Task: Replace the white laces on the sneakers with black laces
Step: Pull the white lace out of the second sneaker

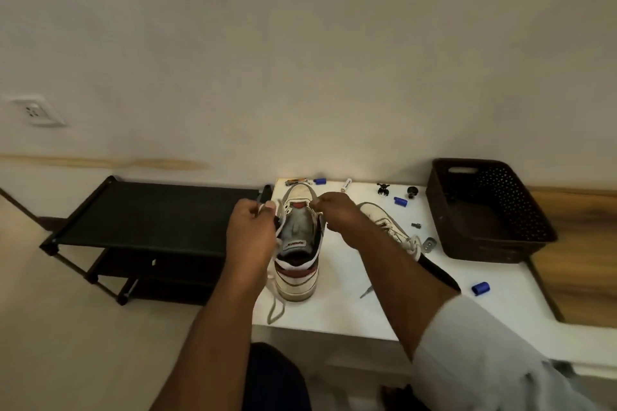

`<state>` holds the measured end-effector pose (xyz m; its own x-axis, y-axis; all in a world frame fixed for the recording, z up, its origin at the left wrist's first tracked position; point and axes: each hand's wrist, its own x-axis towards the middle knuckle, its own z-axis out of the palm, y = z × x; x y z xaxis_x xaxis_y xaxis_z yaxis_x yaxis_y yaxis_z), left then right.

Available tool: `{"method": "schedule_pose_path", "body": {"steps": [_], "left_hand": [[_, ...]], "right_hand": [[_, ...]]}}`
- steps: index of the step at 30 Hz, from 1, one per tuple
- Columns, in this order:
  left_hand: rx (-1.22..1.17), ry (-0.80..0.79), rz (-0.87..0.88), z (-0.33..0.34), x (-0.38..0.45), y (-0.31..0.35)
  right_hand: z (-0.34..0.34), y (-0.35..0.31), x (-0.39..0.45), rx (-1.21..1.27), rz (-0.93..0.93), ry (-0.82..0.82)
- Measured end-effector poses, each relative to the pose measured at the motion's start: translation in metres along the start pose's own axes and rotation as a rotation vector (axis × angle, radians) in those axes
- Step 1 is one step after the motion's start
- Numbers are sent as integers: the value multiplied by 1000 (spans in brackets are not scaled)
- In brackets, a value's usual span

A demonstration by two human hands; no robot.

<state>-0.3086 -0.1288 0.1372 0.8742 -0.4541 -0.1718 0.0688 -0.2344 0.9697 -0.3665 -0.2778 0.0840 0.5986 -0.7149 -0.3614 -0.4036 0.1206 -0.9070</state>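
Note:
A white sneaker (298, 252) with a grey tongue and dark red heel trim stands on the white table (350, 304), heel toward me. My left hand (251, 230) pinches a white lace (263, 208) at the shoe's left side. My right hand (337, 212) pinches the white lace end at the shoe's right side near the tongue's top. A loose length of white lace trails off the table's front edge (275, 309). A second white sneaker (389, 227), laced in white, lies behind my right forearm. No black lace is clearly visible.
A dark perforated basket (487, 210) sits at the table's right. Small blue caps (480, 288), screws, a metal bracket (429, 244) and a thin tool (366, 292) are scattered around. A black shoe rack (140, 220) stands left of the table.

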Motion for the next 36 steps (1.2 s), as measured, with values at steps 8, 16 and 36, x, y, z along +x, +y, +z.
{"method": "schedule_pose_path", "body": {"steps": [8, 16, 36], "left_hand": [[-130, -233, 132, 30, -63, 87], [-39, -419, 106, 110, -123, 54], [1457, -758, 1006, 295, -122, -77]], "right_hand": [[-18, 5, -177, 683, -51, -372], [-159, -13, -203, 157, -268, 175], [-269, 204, -79, -835, 94, 547]]}}
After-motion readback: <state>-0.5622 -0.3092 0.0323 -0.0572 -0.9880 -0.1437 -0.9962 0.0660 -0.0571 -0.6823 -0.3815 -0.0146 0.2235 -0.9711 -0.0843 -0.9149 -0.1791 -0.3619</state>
